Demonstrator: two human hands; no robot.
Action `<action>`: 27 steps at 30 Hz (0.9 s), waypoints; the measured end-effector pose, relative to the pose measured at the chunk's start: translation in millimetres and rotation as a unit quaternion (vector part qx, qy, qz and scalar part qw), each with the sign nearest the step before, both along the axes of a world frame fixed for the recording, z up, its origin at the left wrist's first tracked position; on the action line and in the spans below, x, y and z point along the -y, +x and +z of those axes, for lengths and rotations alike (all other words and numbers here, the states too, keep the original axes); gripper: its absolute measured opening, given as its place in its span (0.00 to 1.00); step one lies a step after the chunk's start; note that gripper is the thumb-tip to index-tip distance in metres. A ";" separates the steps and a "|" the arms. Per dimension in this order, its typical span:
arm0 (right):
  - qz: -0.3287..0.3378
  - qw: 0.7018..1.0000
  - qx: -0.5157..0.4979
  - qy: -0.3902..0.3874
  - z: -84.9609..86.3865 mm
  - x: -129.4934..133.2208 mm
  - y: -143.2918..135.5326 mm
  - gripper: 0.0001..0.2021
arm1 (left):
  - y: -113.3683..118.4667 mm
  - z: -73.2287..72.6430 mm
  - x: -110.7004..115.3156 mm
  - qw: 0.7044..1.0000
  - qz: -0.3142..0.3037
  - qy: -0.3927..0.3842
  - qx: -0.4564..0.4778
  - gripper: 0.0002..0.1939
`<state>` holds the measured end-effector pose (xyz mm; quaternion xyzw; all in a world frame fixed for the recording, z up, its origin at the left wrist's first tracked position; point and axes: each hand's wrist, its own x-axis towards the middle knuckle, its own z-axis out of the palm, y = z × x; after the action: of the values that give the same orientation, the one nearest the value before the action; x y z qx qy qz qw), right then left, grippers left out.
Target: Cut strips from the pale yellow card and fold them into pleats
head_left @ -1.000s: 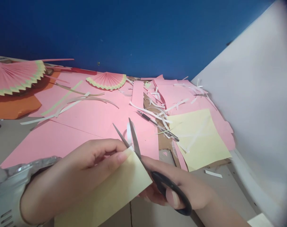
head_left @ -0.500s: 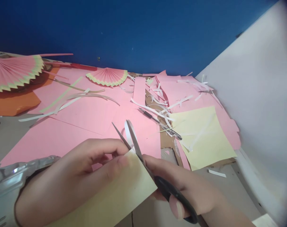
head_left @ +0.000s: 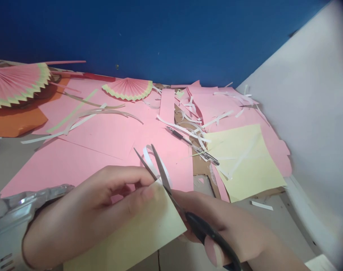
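My left hand (head_left: 112, 210) pinches a pale yellow sheet of paper (head_left: 149, 233) near its upper corner, thumb on top. In my right hand (head_left: 222, 226) is a pair of scissors (head_left: 201, 226) with black handles, the thumb through one loop. The scissor blades stand apart at the sheet's edge, close to my left fingertips. A thin white paper strip (head_left: 149, 158) curls up between and behind the blades. Whether it still joins the sheet I cannot tell.
Pink sheets (head_left: 103, 139) cover much of the table. A pleated pink fan (head_left: 129, 89) with yellow trim lies behind, a larger fan (head_left: 19, 82) at left. Right of the middle are a pen (head_left: 179, 136), loose white strips (head_left: 198, 131) and another yellow sheet (head_left: 245, 162). A blue wall (head_left: 160, 37) stands behind.
The curled white strip has opened into a wider loop, leaning left and showing right of the blades too. My right hand has shifted slightly right and down; my left hand stays almost still.
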<state>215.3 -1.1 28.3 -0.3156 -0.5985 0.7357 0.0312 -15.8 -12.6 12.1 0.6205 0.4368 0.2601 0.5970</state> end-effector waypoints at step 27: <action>0.012 0.996 0.085 0.018 -1.4 1.4 3.0 0.36 | -2.2 -0.8 1.2 0.998 -0.038 -0.053 0.012 0.10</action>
<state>218.3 -2.5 26.9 -0.3695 -0.6160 0.6953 -0.0231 -18.0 -13.8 11.3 0.6010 0.4190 0.2205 0.6439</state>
